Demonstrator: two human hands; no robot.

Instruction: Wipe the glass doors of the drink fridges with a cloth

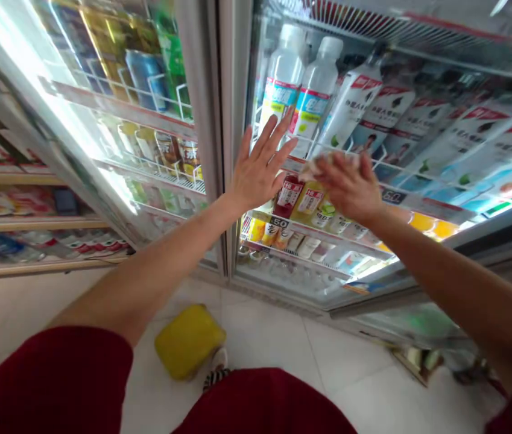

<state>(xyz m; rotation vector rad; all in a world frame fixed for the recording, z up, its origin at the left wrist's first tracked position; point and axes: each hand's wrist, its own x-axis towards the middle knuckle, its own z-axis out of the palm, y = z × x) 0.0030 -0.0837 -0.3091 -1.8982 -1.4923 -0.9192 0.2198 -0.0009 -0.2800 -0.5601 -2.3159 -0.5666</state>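
My left hand (pixel 259 166) lies flat and open against the glass door (pixel 418 199) of a drinks fridge, fingers spread, beside the grey door frame (pixel 219 120). My right hand (pixel 348 184) is just to its right, pressed to the same glass and closed over a pale crumpled cloth (pixel 316 166) that sticks out past the fingers. Behind the glass stand white bottles (pixel 303 90) with red and blue labels, and below them smaller red and yellow drinks (pixel 298 202).
A second fridge door (pixel 115 120) with cans and bottles stands to the left, and open shop shelves (pixel 20 223) further left. A yellow tub (pixel 189 340) sits on the pale tiled floor by my shoe (pixel 216 369).
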